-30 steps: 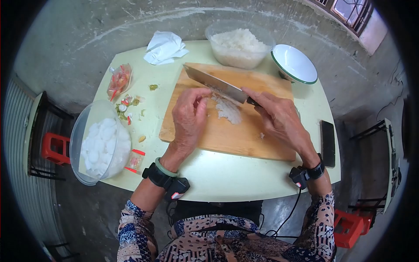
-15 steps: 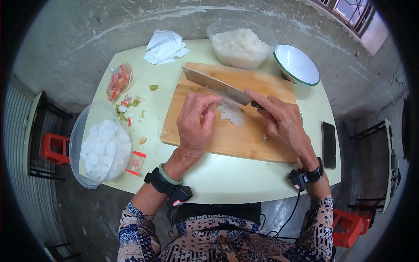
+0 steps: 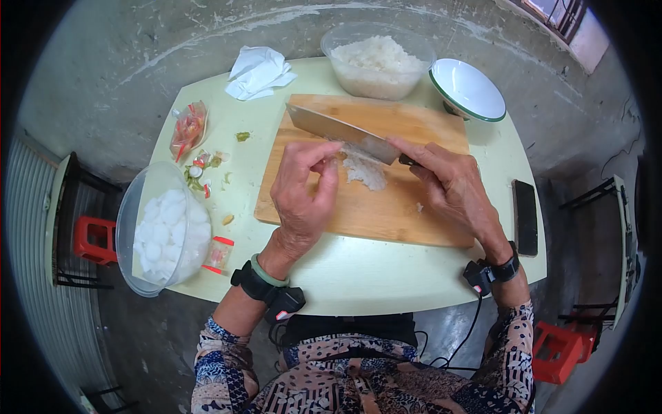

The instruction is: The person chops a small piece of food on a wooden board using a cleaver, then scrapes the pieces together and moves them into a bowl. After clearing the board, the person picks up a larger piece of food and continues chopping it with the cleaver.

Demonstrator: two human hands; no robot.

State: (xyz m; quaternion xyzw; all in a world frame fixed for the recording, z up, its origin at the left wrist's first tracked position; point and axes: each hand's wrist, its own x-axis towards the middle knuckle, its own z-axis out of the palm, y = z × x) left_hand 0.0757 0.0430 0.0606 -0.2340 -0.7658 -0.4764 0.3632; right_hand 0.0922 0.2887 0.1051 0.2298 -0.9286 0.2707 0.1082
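Observation:
My right hand point(image 3: 458, 183) grips the dark handle of a cleaver point(image 3: 338, 132), thumb and index finger close to the blade's heel. The wide blade slants up to the left over a wooden cutting board point(image 3: 372, 224). Curled beside the blade, my left hand point(image 3: 303, 186) has its fingertips at the metal, where pale shreds cling; whether it pinches any of them is hidden. Below the blade lies a small pile of finely chopped, translucent white food point(image 3: 364, 172) on the board. A tiny scrap sits nearer my right hand.
Behind the board stand a clear tub of white shreds point(image 3: 378, 65) and a green-rimmed bowl point(image 3: 467, 90). At left are a tub of white chunks point(image 3: 165, 234), a red-marked plastic bag point(image 3: 188, 130), food scraps and crumpled white paper point(image 3: 260, 72). A phone point(image 3: 525, 217) lies at right.
The view has shifted slightly. Both hands and the cleaver keep nearly the same pose, with my left fingertips still close to the blade. The chopped pile looks much the same.

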